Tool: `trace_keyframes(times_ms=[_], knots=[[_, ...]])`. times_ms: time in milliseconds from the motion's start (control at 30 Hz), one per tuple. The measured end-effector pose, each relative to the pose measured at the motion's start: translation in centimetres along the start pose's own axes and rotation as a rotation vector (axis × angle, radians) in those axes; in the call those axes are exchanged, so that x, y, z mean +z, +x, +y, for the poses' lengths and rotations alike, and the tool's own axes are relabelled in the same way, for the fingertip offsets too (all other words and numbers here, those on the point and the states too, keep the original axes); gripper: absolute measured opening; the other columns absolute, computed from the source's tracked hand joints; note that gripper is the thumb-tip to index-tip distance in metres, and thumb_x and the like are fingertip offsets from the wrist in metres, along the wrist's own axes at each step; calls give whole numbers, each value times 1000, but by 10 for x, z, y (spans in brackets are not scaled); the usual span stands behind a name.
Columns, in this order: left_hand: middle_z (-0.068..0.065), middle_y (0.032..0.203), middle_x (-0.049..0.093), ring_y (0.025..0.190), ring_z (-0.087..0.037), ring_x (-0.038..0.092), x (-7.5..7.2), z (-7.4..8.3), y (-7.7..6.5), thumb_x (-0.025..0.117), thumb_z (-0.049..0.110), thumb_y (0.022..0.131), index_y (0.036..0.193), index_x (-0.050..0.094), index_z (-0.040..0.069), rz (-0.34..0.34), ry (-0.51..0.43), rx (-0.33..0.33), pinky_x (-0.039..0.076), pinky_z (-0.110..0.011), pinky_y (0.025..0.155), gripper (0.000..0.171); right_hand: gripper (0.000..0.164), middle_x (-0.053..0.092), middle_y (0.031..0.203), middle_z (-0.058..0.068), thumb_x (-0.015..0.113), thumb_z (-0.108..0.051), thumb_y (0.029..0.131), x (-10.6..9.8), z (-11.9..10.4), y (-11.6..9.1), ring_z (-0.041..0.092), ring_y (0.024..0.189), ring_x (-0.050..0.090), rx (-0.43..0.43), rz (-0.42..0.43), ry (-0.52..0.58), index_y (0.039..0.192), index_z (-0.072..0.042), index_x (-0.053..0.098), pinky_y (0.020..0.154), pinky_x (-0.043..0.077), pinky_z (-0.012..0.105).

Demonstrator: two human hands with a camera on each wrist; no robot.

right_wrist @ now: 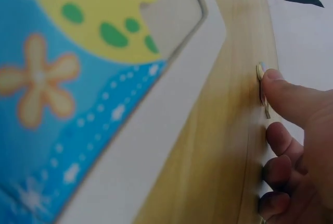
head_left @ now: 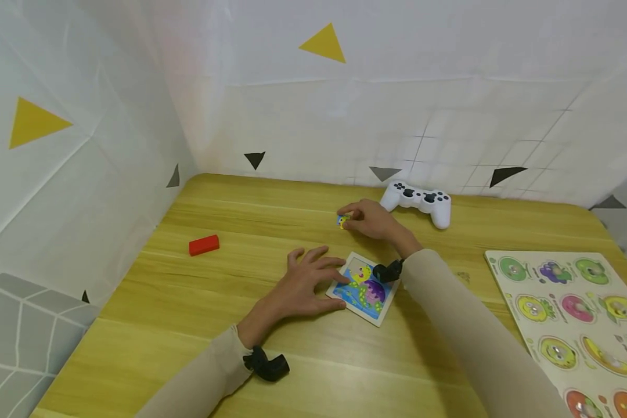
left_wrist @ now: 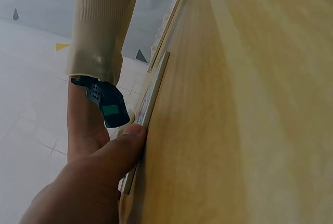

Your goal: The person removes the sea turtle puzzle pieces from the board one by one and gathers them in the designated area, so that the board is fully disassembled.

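A small square jigsaw puzzle [head_left: 368, 313] in a white frame lies on the table, with a yellow and purple cartoon on blue. At its upper corner, bare backing shows in the right wrist view. My left hand [head_left: 308, 284] is spread at the puzzle's left corner, a fingertip on the picture and the thumb [left_wrist: 132, 135] against the frame's edge. Beyond the puzzle, my right hand [head_left: 375, 220] pinches a small blue and yellow puzzle piece [head_left: 342, 221] between thumb and fingers. In the right wrist view this piece [right_wrist: 262, 86] appears edge-on, close to the tabletop.
A white game controller [head_left: 418, 200] lies behind the right hand, near the wall. A red block [head_left: 204, 245] is on the left. On the right rests a large fruit peg board [head_left: 548, 278]. Patterned white sheeting [head_left: 303, 116] borders the wooden table [head_left: 251, 232].
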State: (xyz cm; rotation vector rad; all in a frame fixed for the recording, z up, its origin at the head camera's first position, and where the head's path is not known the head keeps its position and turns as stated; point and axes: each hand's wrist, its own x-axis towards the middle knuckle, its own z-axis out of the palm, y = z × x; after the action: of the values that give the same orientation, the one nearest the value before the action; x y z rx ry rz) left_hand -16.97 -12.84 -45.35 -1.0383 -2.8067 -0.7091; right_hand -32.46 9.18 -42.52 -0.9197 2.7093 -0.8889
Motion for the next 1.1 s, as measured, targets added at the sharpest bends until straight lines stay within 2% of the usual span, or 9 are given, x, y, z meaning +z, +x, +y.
trace_keyframes(times_ms=[233, 600, 867, 1100], knots=[[9, 152, 54, 153, -31, 31, 0, 1, -1, 72, 60, 86, 120, 72, 38, -1, -6, 1, 14, -67, 115, 41, 34, 69, 113, 19, 69, -17, 97, -3, -2, -3, 33, 102, 64, 33, -16, 61, 130, -8, 69, 90, 52, 50], [8, 152, 54, 153, -31, 32, 1, 0, -1, 73, 60, 86, 120, 72, 38, 3, -6, 0, 14, -66, 115, 40, 33, 69, 115, 19, 68, -17, 98, -3, -2, -2, 33, 104, 64, 48, -19, 59, 130, -9, 69, 91, 52, 49], [10, 152, 53, 153, -31, 31, 0, 1, 1, 72, 61, 86, 120, 72, 38, 0, -3, -4, 13, -66, 115, 41, 39, 67, 113, 15, 66, -23, 100, -8, 1, -11, 25, 90, 62, 89, 6, 176, 137, -13, 65, 76, 51, 35], [7, 152, 54, 152, -33, 32, -3, 4, 0, 72, 61, 86, 120, 72, 37, -12, 7, -10, 14, -68, 114, 41, 34, 66, 103, 13, 65, -22, 101, -10, 2, -34, 24, 75, 57, 104, 28, 298, 134, -15, 67, 67, 48, 31]])
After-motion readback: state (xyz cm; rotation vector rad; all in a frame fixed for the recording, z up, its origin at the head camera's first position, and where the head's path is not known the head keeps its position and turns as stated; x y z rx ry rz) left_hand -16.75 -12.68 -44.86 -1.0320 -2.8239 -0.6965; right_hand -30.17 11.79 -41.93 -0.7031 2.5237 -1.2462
